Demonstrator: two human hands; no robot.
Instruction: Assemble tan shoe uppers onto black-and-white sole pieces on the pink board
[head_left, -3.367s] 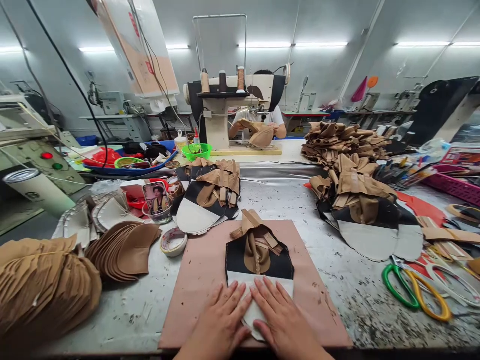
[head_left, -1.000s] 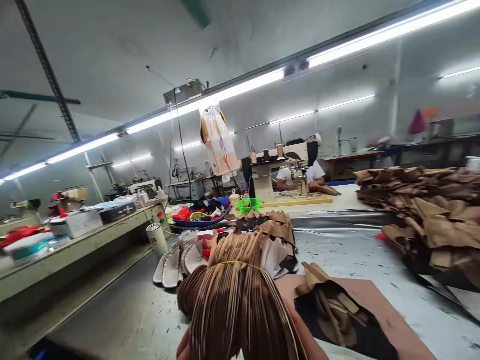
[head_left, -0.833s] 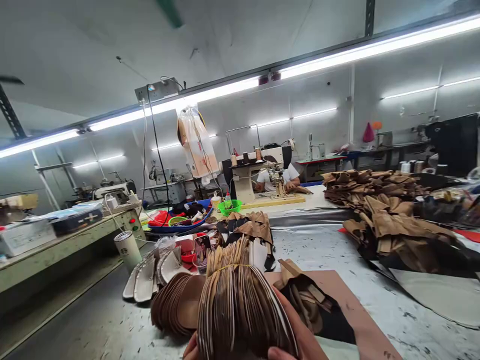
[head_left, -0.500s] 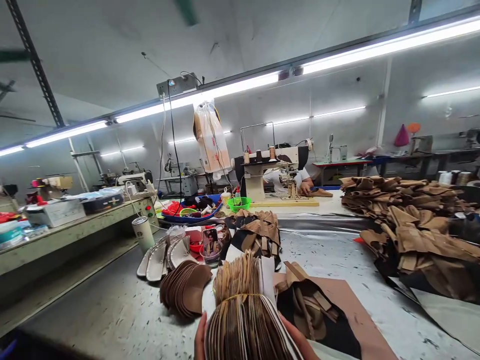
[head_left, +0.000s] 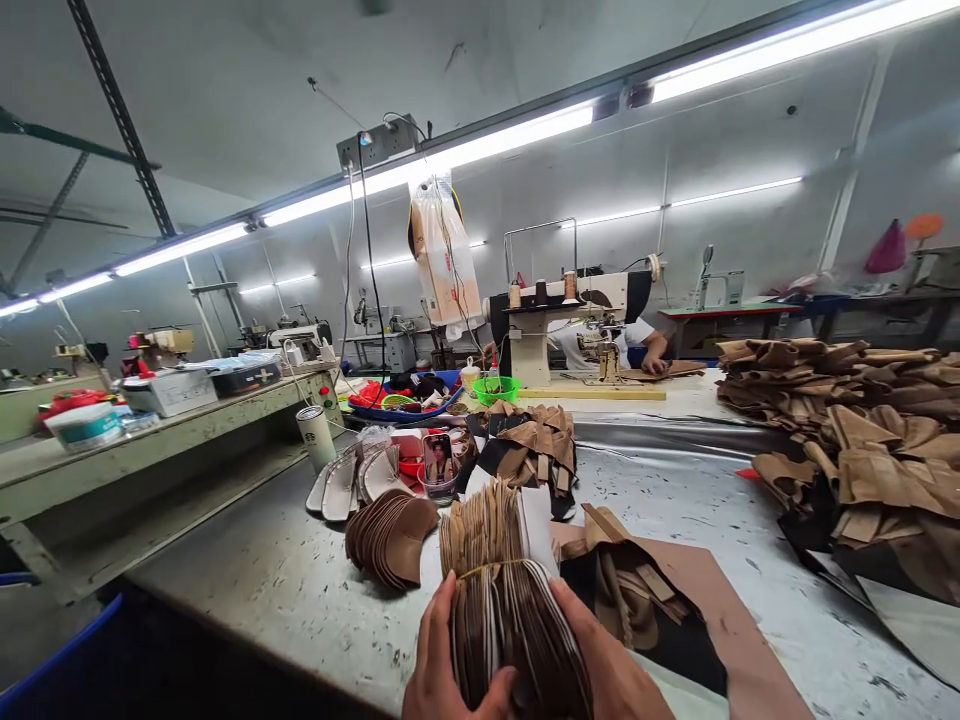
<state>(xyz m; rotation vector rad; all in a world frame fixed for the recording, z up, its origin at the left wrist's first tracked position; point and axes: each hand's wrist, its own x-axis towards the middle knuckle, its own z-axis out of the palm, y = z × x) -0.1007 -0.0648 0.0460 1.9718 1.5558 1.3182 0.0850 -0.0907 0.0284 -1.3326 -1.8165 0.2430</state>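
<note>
A thick bundle of stacked brown and white cut shoe pieces stands on the table in front of me, with a yellow band around it. My left hand presses on its left side, fingers along the side and thumb at the near edge. Against the right side lies my right hand, so the bundle sits between both palms. To the left of it is a fanned stack of brown curved pieces. Right of my right hand, brown and black pieces lie on a pinkish-brown sheet.
Heaps of brown pieces cover the table's right side. Behind stand a phone in a clear cup, a cream tumbler, a green bowl and a sewing machine. A co-worker's hand is beyond it.
Both hands have come further up the bundle's sides, and the left thumb now shows at its near edge. The view has swung left; the bundle remains between my hands.
</note>
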